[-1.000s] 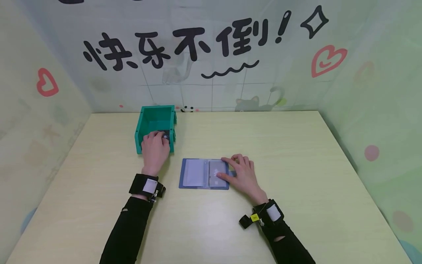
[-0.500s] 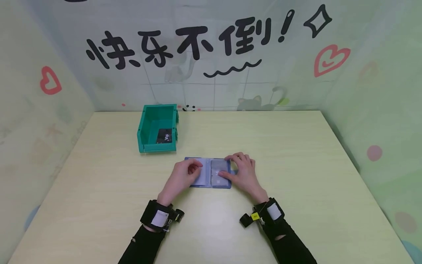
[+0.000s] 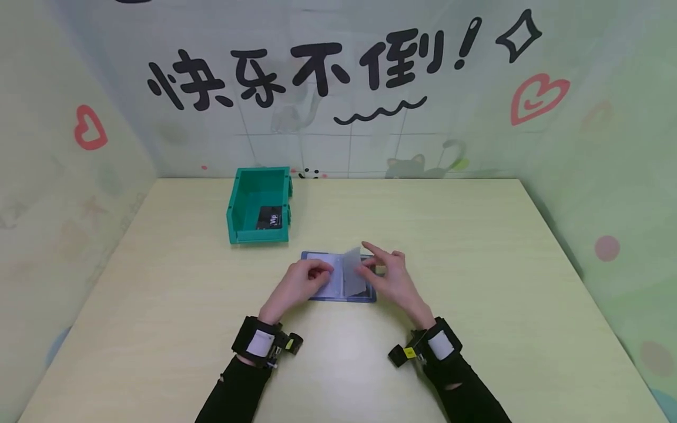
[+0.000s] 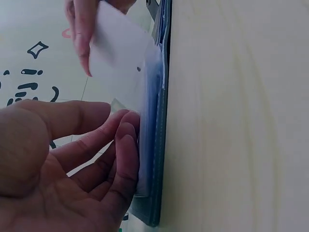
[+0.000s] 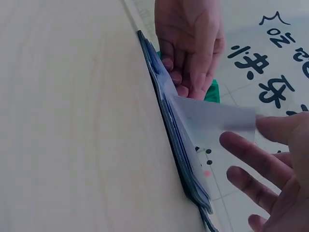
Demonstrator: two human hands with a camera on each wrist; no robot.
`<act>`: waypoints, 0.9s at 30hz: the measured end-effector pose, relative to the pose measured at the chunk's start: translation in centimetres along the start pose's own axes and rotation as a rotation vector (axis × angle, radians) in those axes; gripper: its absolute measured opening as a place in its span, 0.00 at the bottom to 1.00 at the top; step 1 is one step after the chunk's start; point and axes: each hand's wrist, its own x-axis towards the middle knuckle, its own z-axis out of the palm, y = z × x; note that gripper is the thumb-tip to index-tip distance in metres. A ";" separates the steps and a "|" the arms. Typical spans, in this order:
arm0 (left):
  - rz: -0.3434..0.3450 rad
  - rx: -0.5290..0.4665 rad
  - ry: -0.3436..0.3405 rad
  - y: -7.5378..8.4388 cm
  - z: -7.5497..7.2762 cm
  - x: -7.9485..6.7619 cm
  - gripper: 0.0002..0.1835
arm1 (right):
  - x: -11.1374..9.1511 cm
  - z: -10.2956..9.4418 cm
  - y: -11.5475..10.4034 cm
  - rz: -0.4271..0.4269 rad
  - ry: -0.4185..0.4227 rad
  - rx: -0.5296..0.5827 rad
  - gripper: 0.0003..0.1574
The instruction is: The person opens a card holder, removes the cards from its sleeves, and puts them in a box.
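Observation:
A small blue card holder [image 3: 317, 300] lies spread out on the table between both hands. Pinched between the right hand's [image 3: 390, 279] thumb and index finger is a translucent page [image 3: 351, 273], raised from the right side; the right wrist view shows this page [image 5: 217, 115] standing off the stack. A dark patch shows beneath the page's lower edge. On the left side, the left hand [image 3: 301, 284] rests loosely bent fingers [image 4: 126, 159] against the page surface. Its thumb points toward the index fingertip, beside a clear plastic corner [image 4: 117, 105].
A green open bin [image 3: 259, 236] stands at the back left of the wooden table [image 3: 449, 223]. Inside it lies a black card [image 3: 270, 218] printed "Vip". A printed backdrop [image 3: 338, 147] rises behind the table and at both sides.
The left hand has come from the bin to the card holder's left page, leaving the Vip card in view in the bin. The right hand has lifted the page on the right side.

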 end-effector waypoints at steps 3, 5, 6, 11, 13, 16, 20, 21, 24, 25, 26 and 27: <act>0.001 -0.035 -0.008 -0.3 -0.1 0.3 0.11 | -0.4 0.1 -0.6 0.036 -0.016 0.174 0.30; 0.001 -0.054 -0.014 -0.5 -0.2 0.4 0.13 | -0.7 0.2 -1.4 0.035 -0.018 0.227 0.27; 0.001 -0.062 -0.017 -0.5 -0.2 0.5 0.14 | -0.8 0.3 -1.7 0.023 -0.022 0.247 0.25; -0.022 -0.112 -0.019 -0.6 -0.3 0.7 0.22 | -1.2 1.4 -2.4 -0.098 -0.026 0.199 0.19; -0.034 -0.116 -0.009 -0.6 -0.3 0.7 0.25 | -1.4 2.1 -1.7 -0.144 -0.026 0.126 0.17; -0.041 -0.107 0.007 -0.7 -0.3 0.6 0.24 | -1.6 3.0 -0.6 -0.157 -0.031 0.057 0.17; -0.012 -0.088 0.050 -0.8 -0.3 0.4 0.14 | -1.7 3.2 0.6 -0.158 -0.025 0.044 0.21; -0.006 -0.079 0.067 -0.8 -0.3 0.3 0.13 | -1.6 3.1 0.9 -0.172 -0.014 0.028 0.21; -0.033 -0.034 0.125 -0.7 -0.2 0.1 0.20 | -1.6 2.5 1.8 -0.204 0.035 -0.073 0.23; -0.049 -0.013 0.144 -0.6 -0.3 0.0 0.23 | -1.5 2.2 2.2 -0.207 0.044 -0.117 0.23; -0.064 0.008 0.159 -0.5 -0.3 -0.1 0.27 | -1.5 1.9 2.4 -0.205 0.047 -0.160 0.24; -0.079 0.029 0.173 -0.4 -0.4 -0.1 0.30 | -1.5 1.6 2.6 -0.197 0.041 -0.197 0.26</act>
